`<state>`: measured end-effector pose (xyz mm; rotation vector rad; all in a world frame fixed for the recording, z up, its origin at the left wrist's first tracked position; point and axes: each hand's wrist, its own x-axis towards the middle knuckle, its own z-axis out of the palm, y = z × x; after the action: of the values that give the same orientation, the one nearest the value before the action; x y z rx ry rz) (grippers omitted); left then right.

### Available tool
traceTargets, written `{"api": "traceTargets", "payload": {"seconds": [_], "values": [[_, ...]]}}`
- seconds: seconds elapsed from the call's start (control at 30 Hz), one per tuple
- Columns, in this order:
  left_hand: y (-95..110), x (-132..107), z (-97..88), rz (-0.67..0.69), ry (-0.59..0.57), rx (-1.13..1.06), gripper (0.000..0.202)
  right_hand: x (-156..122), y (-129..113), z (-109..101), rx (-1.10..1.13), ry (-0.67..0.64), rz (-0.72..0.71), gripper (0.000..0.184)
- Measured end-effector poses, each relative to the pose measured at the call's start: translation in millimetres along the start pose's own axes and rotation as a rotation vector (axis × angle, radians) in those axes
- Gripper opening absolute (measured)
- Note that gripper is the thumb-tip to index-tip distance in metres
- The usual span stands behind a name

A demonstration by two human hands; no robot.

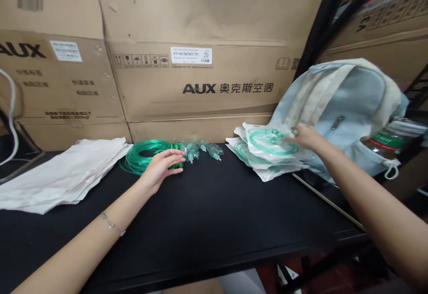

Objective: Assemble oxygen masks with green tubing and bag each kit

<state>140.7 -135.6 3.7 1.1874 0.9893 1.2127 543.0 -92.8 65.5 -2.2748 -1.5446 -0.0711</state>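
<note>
My left hand (167, 165) is open, its fingers stretched out over the right side of a coil of clear green tubing (133, 157). Just past its fingertips lie several small clear-green plastic pieces with pale tips (214, 151), on the black table. At the right, my right hand (302, 137) has its fingers closed on the right edge of a clear-fronted white bag of green tubing (267, 144). That bag lies on top of a small pile of similar bags (264, 171). Part of the grip is hidden by the hand itself.
A stack of flat white bags (63, 173) lies at the left of the black table (200, 222). Large cardboard boxes (200, 22) stand behind. A pale blue backpack (354, 93) with a jar (391, 138) in its side pocket leans at the right, beside a black metal post (316, 35).
</note>
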Motion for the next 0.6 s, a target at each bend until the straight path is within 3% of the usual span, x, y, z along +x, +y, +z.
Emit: {"api": "traceTargets", "payload": {"seconds": [0.07,0.1,0.13,0.17,0.27,0.33,0.37,0.4,0.47,0.6], "values": [[-1,-1,3.2,0.014,-0.013,0.135,0.021,-21,-18,-4,-0.009,0.065,-0.007,0.045],[-3,-2,4.9,0.050,-0.014,0.249,0.019,-36,-31,-3,0.023,0.169,-0.091,0.047],[-6,-2,6.2,0.114,-0.016,0.387,0.017,-52,-46,0,0.101,0.276,-0.230,0.048],[-9,-3,7.0,0.200,-0.031,0.534,0.016,-69,-62,6,0.202,0.303,-0.434,0.049],[-21,-6,4.3,0.466,-0.186,0.898,0.021,-118,-109,39,0.241,0.115,-0.767,0.048],[-29,-9,-1.9,0.529,-0.339,1.055,0.035,-140,-130,66,0.278,-0.175,-1.110,0.058],[-32,-11,-5.7,0.526,-0.409,1.123,0.043,-147,-137,78,0.263,-0.293,-1.216,0.064],[-35,-12,-9.5,0.510,-0.464,1.185,0.052,-151,-140,89,0.230,-0.386,-1.256,0.069],[-38,-15,-15.6,0.452,-0.544,1.281,0.061,-154,-141,104,0.158,-0.521,-1.186,0.073],[-41,-16,-19.0,0.380,-0.577,1.351,0.063,-148,-134,109,0.099,-0.603,-1.151,0.074]]}}
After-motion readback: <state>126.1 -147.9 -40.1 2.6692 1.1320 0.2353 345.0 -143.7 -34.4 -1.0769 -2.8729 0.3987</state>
